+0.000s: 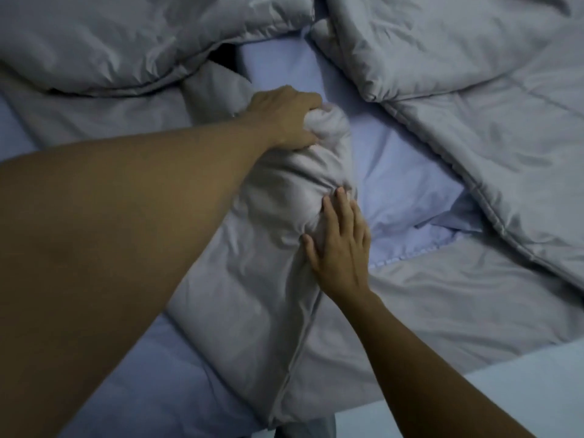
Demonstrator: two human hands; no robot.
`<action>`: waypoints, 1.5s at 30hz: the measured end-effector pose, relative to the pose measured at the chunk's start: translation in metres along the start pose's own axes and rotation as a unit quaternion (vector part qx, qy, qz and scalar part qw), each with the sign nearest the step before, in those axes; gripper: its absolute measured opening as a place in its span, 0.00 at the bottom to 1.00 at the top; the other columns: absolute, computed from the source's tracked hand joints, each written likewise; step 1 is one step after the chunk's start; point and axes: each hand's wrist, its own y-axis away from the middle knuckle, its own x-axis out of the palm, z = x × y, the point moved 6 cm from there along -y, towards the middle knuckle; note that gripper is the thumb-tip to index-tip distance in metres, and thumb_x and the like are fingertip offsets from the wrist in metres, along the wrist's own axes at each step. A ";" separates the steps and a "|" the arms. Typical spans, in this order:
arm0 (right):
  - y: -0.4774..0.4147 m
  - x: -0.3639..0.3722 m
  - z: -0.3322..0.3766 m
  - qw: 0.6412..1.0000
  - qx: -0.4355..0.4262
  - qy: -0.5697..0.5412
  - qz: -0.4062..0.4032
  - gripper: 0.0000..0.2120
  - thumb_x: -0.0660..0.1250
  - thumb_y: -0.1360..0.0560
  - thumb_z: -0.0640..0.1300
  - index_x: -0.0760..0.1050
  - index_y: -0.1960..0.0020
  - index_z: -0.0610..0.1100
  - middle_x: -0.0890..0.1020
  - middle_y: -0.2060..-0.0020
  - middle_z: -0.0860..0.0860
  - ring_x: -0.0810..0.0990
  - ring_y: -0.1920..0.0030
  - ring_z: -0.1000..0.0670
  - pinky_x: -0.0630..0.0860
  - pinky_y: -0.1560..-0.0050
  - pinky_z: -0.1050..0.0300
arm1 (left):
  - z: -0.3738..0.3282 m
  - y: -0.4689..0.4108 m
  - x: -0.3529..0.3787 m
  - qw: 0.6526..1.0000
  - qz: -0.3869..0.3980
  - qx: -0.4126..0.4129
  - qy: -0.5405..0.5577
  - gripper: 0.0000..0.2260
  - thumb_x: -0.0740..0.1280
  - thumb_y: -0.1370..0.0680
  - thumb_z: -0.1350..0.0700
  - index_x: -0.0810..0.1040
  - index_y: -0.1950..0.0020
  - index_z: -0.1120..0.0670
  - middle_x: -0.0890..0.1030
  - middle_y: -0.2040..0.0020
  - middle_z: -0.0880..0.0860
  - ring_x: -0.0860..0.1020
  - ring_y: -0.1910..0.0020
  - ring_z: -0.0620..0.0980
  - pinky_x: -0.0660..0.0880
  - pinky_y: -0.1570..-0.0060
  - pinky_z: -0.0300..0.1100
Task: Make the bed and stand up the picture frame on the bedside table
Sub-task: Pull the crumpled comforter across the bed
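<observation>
Gripping: left hand [286,116] is clenched around a bunched far end of the grey duvet [259,263].
Pressing: right hand [339,245] lies flat on the same fold, fingers spread, nothing pinched.
Duvet axis: the held fold runs from the near edge of the bed away to the far middle, slightly tilted right.
Surroundings: pale blue sheet [395,172] shows just right of the fold; more rumpled duvet is heaped far left and far right.
Obstruction: the left forearm covers the near-left bedding.

Honestly not much: a pale smooth surface [521,384] sat at 5 o'clock, some grey-blue fabric [303,429] at 6.
</observation>
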 end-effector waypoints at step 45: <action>0.372 0.266 0.433 0.842 -0.296 -0.027 0.451 0.20 0.68 0.28 0.43 0.78 0.36 0.43 0.79 0.43 0.40 0.81 0.47 0.35 0.77 0.48 0.48 | 0.356 0.819 0.236 0.976 -0.034 -0.199 0.086 0.06 0.67 0.42 0.57 0.80 0.67 0.54 0.80 0.65 0.55 0.81 0.68 0.57 0.76 0.68 0.44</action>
